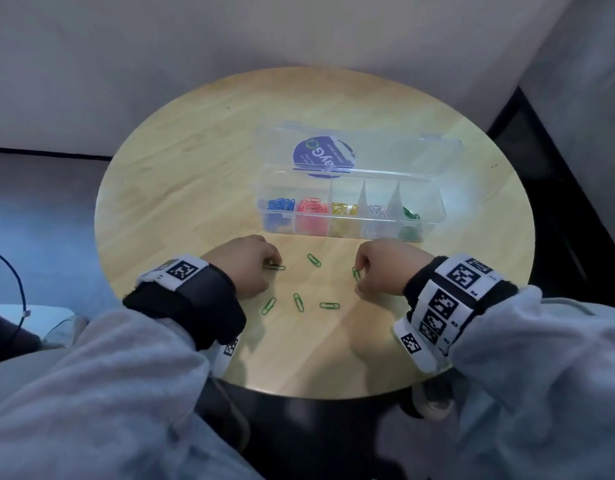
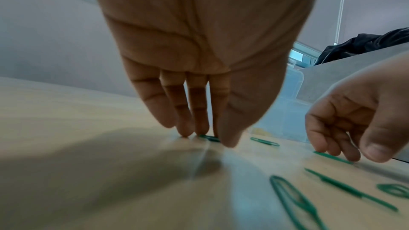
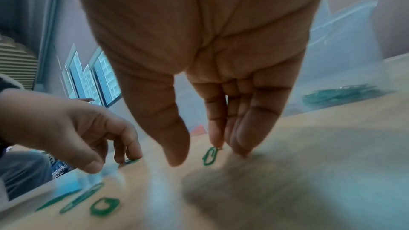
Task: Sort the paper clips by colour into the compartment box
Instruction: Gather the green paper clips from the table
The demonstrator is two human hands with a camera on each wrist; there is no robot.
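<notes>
A clear compartment box (image 1: 434,206) stands open on the round wooden table (image 1: 181,174), holding blue, red, yellow, white and green clips (image 1: 411,213) in separate compartments. Several loose green paper clips lie in front of it. My left hand (image 1: 273,263) has its fingertips (image 2: 184,133) down on one green clip (image 2: 210,138), with the thumb a little apart from them. My right hand (image 1: 359,271) touches another green clip (image 3: 210,156) with its index fingertip (image 3: 215,142), and its thumb (image 3: 177,155) is off the clip. Both clips lie flat on the table.
The box's clear lid (image 1: 358,150), with a blue round label, lies open behind it. More green clips lie between and below the hands (image 1: 313,260), (image 1: 268,305), (image 1: 298,302). Grey upholstery surrounds the table, and a dark cable (image 1: 12,271) hangs at the left.
</notes>
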